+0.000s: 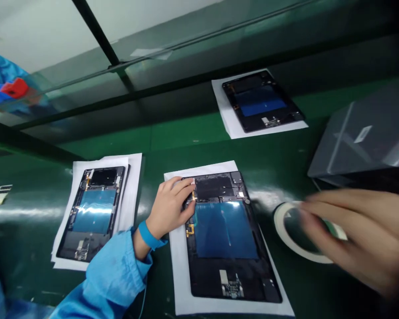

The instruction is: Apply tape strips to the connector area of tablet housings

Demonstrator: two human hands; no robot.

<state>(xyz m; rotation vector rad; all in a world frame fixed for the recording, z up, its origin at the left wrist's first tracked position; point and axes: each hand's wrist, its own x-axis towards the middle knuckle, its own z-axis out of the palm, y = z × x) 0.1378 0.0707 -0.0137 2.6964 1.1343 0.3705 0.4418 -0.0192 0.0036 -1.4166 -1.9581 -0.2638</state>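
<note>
One open tablet (224,230) lies on paper (182,288); our left fingers (185,193) rest slightly apart at its edge, where hard pressing could bend the nearby cable (190,229), and our blurred right fingers' (339,221) grip we cannot tell.

Spreads out as a glossy green worktop (159,270) streaked with white glare (26,213). Backs onto a dim glassy strip (199,49), then opens past 1 slanting dark bar (95,31) to a pale surface (46,26) beyond. Darkens toward the upper right.
</note>
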